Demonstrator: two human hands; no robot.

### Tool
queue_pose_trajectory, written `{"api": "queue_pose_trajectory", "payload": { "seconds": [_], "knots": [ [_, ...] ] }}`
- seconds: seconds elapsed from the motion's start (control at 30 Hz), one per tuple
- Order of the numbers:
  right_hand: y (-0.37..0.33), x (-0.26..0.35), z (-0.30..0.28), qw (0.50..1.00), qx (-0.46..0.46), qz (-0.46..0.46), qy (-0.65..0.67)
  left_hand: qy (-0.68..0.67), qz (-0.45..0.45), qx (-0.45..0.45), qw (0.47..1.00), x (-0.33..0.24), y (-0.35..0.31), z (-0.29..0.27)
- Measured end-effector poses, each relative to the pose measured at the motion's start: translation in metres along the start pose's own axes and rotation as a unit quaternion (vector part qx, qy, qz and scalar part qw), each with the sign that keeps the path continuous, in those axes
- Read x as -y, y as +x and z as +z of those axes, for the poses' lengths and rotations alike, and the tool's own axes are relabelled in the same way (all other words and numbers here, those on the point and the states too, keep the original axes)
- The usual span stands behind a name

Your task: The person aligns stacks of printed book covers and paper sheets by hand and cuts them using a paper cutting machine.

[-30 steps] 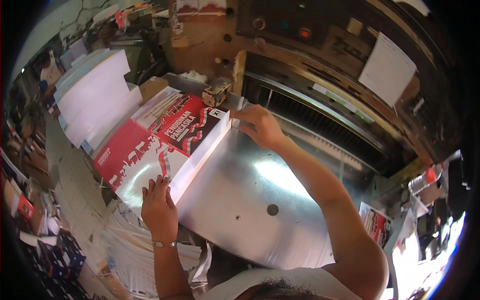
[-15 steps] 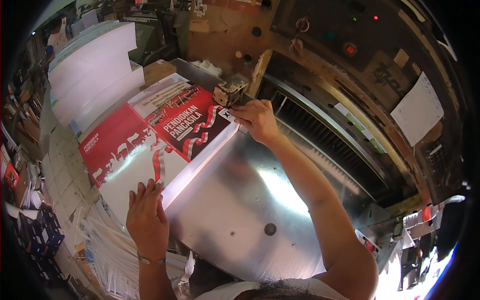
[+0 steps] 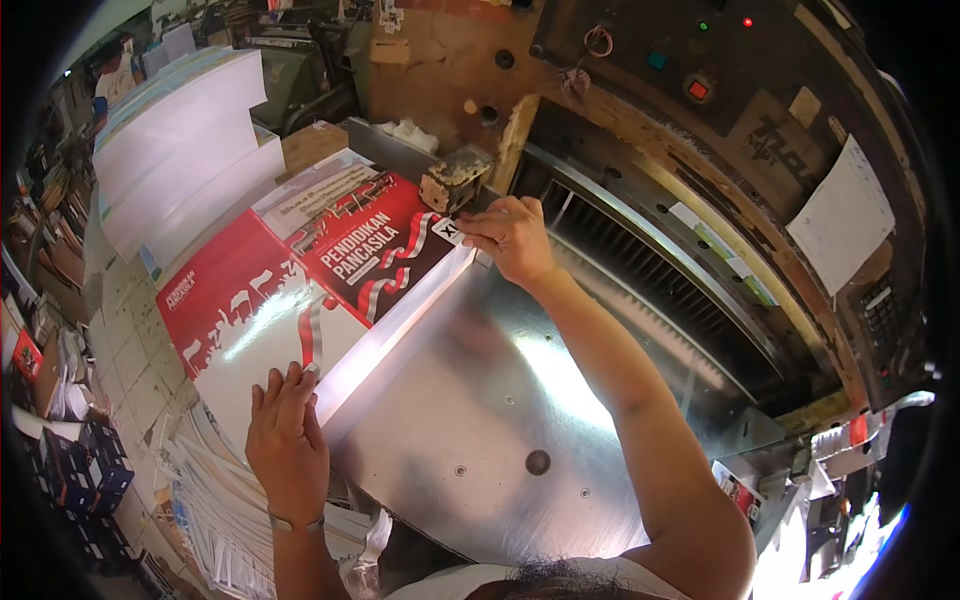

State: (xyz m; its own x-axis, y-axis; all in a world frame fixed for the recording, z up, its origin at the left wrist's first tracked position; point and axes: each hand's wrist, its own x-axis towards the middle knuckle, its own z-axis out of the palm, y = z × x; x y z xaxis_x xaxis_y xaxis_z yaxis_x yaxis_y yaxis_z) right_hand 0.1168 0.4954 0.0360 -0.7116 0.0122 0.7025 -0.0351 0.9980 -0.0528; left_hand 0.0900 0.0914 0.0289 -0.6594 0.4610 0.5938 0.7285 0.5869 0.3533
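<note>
A stack of printed book covers (image 3: 345, 262), red, white and dark, lies on the metal table of a machine, its white cut edge facing me. My left hand (image 3: 288, 435) is at the stack's near left corner, fingers stretched out and touching the corner, nothing wrapped in them. At the far right corner my right hand (image 3: 512, 238) has its fingers bent and pressed together on the stack's edge. Just beyond the right fingertips stands a worn, dark metal block (image 3: 457, 178). The undersides of both hands are hidden.
Tall piles of white paper (image 3: 185, 150) stand at the back left. A bare metal tabletop (image 3: 470, 400) extends to the right, below a dark slotted machine opening (image 3: 640, 275). Paper strips (image 3: 215, 500) hang at the lower left. A control panel with lit buttons (image 3: 697, 90) is at the upper right.
The whole view has shifted slightly, so everything sits a little farther left. Both hands keep their places at the stack's corners.
</note>
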Motion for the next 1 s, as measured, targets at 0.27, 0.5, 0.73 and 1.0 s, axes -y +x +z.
{"api": "queue_pose_trajectory", "payload": {
  "seconds": [0.27, 0.5, 0.73, 1.0],
  "knots": [
    [-0.007, 0.023, -0.029, 0.996, 0.076, 0.014, -0.033, -0.016, 0.006, 0.007, 1.0, 0.0, -0.004, -0.004],
    [-0.088, 0.081, -0.137, 0.987, 0.084, 0.129, 0.039, -0.021, 0.043, 0.038, 0.998, 0.001, -0.002, -0.016],
    [-0.229, 0.143, -0.32, 0.928, 0.243, 0.281, 0.029, 0.02, 0.102, 0.079, 0.991, 0.005, 0.015, -0.015],
    [-0.391, 0.312, -0.503, 0.861, -0.042, 0.502, -0.068, 0.252, 0.161, 0.165, 0.94, -0.034, 0.032, -0.014]
  ]
}}
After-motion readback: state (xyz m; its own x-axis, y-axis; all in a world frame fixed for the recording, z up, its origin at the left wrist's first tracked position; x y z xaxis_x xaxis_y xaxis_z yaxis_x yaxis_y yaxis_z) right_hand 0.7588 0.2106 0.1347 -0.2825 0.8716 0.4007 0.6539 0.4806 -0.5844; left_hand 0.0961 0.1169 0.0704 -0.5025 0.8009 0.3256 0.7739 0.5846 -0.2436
